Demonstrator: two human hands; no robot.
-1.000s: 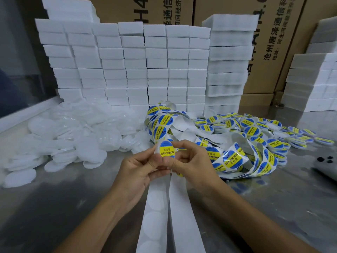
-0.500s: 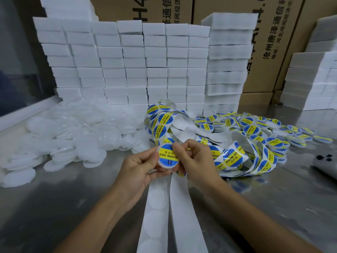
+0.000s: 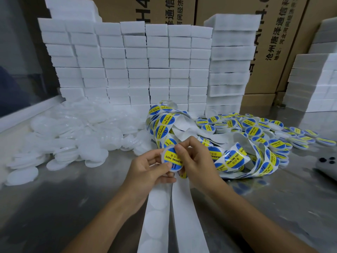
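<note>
My left hand (image 3: 147,170) holds a round white lid (image 3: 172,158) that carries a blue and yellow sticker reading "soldering paste". The thumb and fingers of my right hand (image 3: 196,159) press on the lid's top edge and also pinch the sticker strip behind it. The sticker strip (image 3: 235,157) curls in loops to the right of my hands. Its empty white backing (image 3: 173,216) trails toward me in two bands.
A heap of plain white lids (image 3: 76,136) lies at the left. Several labelled lids (image 3: 255,128) are piled at the right. Stacked white foam blocks (image 3: 138,64) and cardboard boxes (image 3: 273,42) wall off the back. A grey phone (image 3: 328,165) lies at the right edge.
The sticker has gone from half-peeled at my fingertips to lying flat on the lid. The lid has turned to face me and sits slightly lower.
</note>
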